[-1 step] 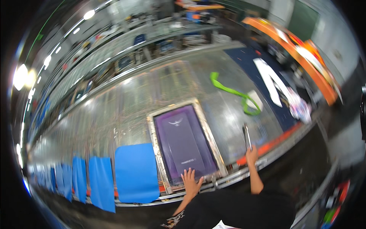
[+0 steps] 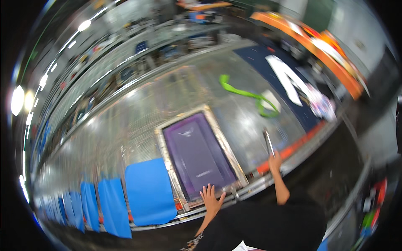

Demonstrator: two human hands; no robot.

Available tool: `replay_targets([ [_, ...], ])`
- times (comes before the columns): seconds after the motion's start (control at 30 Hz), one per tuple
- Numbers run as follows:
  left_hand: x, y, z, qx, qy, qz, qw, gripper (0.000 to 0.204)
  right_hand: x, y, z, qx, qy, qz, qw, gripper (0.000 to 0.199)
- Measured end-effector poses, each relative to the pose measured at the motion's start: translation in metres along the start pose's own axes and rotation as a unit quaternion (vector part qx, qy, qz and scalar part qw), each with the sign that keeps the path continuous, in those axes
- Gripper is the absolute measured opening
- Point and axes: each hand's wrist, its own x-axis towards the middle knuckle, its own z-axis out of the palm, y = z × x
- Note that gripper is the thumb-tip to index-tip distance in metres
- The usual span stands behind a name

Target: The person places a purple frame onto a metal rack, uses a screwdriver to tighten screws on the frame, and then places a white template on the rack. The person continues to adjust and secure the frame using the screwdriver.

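Note:
A wooden printing frame [image 2: 161, 144] with a purple screen [image 2: 197, 152] lies on a long shiny metal table [image 2: 125, 121]. My left hand [image 2: 211, 198] rests flat with its fingers spread on the screen's near edge. My right hand [image 2: 275, 161] is at the table's near edge, to the right of the frame. It grips the lower end of a thin, flat, long tool [image 2: 268, 141] that points away from me.
Several blue cloth pieces [image 2: 148, 190] lie along the near edge left of the frame. A green strip [image 2: 245, 94] curls on the table beyond. A dark blue cloth with a white shape [image 2: 289, 79] lies far right. Orange tape [image 2: 293, 146] marks the edge.

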Motion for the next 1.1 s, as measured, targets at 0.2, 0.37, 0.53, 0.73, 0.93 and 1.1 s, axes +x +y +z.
replay_targets([
  [0.2,-0.056,0.003,-0.006,0.037,0.011,0.048,0.998,0.085,-0.009,-0.024,-0.020,-0.087,-0.035,0.046,0.995,0.020],
  [0.37,-0.056,-0.002,0.012,0.032,0.082,0.051,0.995,0.065,0.003,-0.029,-0.056,-0.206,-0.117,-0.010,0.971,0.032],
  [0.53,-0.057,-0.005,0.013,0.030,0.067,0.044,0.996,0.065,-0.048,-0.043,-0.104,-0.163,-0.043,-0.114,0.979,0.057],
  [0.73,-0.061,-0.016,-0.003,0.029,0.052,0.001,0.998,0.068,-0.172,-0.018,-0.180,-0.039,-0.001,-0.151,0.988,0.053],
  [0.93,-0.042,0.008,-0.009,0.009,0.073,-0.029,0.997,0.051,-0.334,0.159,-0.250,-0.098,-0.170,0.077,0.978,0.047],
  [1.1,-0.018,0.035,0.008,0.048,0.035,-0.127,0.990,0.048,-0.426,0.323,-0.331,-0.245,-0.443,0.385,0.771,0.032],
])
